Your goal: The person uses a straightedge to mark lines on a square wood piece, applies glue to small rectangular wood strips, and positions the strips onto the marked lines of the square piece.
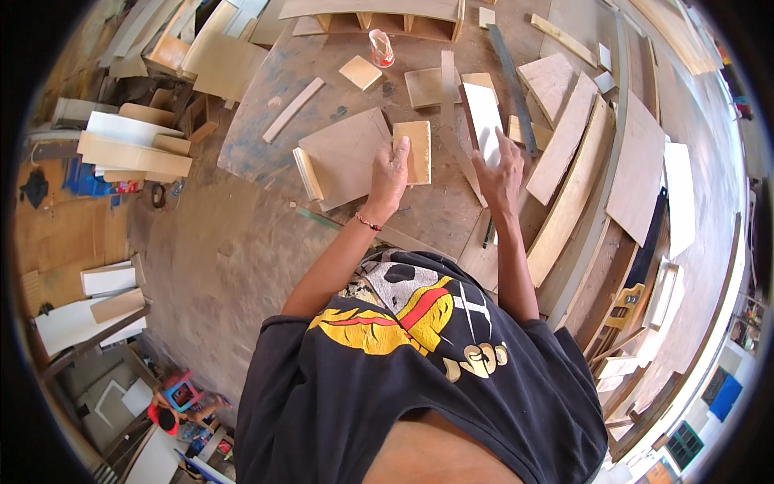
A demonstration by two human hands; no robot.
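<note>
My left hand grips a small light-tan wooden board by its left side, thumb on top. My right hand has bent fingers on the lower end of a long white-faced board, which lies at a slant beside a long grey-brown strip. Under and left of my left hand lies a square brown panel with a short pale strip at its left edge. A dark thin stick, perhaps a pencil, lies below my right hand.
Several planks and a metal straightedge lie to the right. A cup, small square piece and wooden compartments are at the back. Stacked offcuts fill the left. A person in red is low at lower left.
</note>
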